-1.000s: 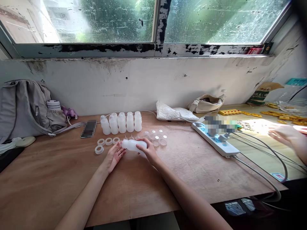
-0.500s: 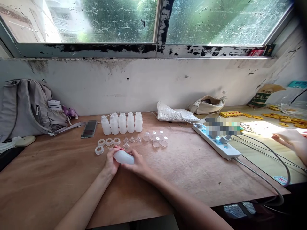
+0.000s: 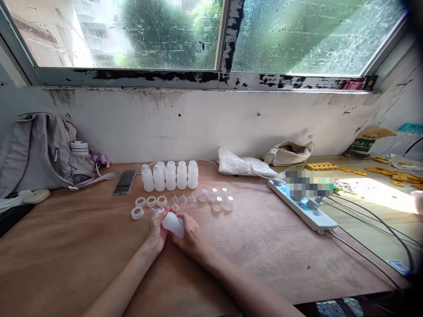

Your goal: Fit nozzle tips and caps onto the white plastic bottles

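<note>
My left hand point(image 3: 158, 229) and my right hand point(image 3: 191, 231) are both closed round a frosted white baby bottle point(image 3: 173, 223), tilted above the table. The left fingers cover its upper left end, where a clear teat tip point(image 3: 156, 211) pokes out. My right hand grips the other end. Just beyond my hands lie several white bottle rings point(image 3: 137, 212), clear silicone teats point(image 3: 183, 198) and round clear caps point(image 3: 217, 206). Behind them stands a row of frosted bottles point(image 3: 171, 176), upright and close together.
A power strip point(image 3: 302, 207) with plugs and cables lies to the right, near a white plastic bag point(image 3: 244, 165) and a cream pouch point(image 3: 288, 152). On the left are a phone point(image 3: 124, 182) and a grey backpack point(image 3: 42, 152). Another person's hand point(image 3: 418, 200) shows at the right edge.
The bottle has tipped, its right end now lower. A teat tip now shows beside my left fingers. The view has shifted slightly, and the other person's hand has withdrawn rightward.
</note>
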### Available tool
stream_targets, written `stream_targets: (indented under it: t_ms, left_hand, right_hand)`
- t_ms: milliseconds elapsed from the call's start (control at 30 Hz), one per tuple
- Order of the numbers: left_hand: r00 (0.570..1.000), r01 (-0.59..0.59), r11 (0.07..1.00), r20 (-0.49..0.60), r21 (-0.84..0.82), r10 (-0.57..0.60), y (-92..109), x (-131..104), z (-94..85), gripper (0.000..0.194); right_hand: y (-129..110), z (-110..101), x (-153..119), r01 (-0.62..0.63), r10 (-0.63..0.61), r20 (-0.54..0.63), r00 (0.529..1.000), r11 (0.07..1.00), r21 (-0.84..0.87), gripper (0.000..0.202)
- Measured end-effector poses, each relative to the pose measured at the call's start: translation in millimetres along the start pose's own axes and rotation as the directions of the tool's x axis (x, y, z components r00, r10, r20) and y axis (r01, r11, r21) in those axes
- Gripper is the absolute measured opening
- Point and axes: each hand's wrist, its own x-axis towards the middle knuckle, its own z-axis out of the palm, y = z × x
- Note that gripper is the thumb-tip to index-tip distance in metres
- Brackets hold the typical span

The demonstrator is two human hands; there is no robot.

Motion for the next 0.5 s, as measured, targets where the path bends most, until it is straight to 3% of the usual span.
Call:
stream_targets:
  t_ms: [67, 167, 267, 333, 400, 433, 500]
  left_hand:
    - [0.998, -0.050, 0.998, 0.031, 0.044, 0.048, -0.3, -2.2, -0.4, 0.015]
    - [0.988, -0.082, 0.994, 0.140, 0.075, 0.071, 6.1, -7.1, -0.4, 0.012]
    - [0.957, -0.061, 0.992, 0.288, 0.108, 0.028, 14.8, -11.4, -0.8, 0.012]
    - [0.932, -0.028, 0.993, 0.362, 0.114, -0.015, 18.2, -12.7, -1.6, 0.014]
    - [0.925, 0.008, 0.995, 0.379, 0.095, -0.043, 18.4, -12.3, -1.6, 0.014]
    - [0.937, 0.023, 0.996, 0.346, 0.084, -0.051, 17.6, -11.6, -1.0, 0.014]
    - [0.974, 0.037, 0.995, 0.220, 0.087, -0.056, 14.8, -10.1, 2.0, 0.017]
  right_hand:
    - [-3.9, 3.2, -0.9, -0.049, 0.049, 0.008, 0.999, 0.999, -0.017, 0.043]
    - [-12.7, 2.9, -0.9, -0.222, 0.192, 0.151, 0.970, 0.950, 0.220, 0.036]
    - [-18.9, -1.3, -1.6, -0.496, 0.278, 0.436, 0.856, 0.683, 0.537, 0.027]
    - [-21.3, -3.3, -2.7, -0.615, 0.237, 0.582, 0.778, 0.480, 0.626, 0.023]
    - [-22.7, -3.8, -3.0, -0.660, 0.197, 0.640, 0.743, 0.379, 0.649, 0.021]
    - [-23.0, -3.7, -2.6, -0.666, 0.207, 0.643, 0.738, 0.374, 0.645, 0.021]
    - [-22.4, -3.0, -0.8, -0.629, 0.301, 0.557, 0.774, 0.468, 0.620, 0.023]
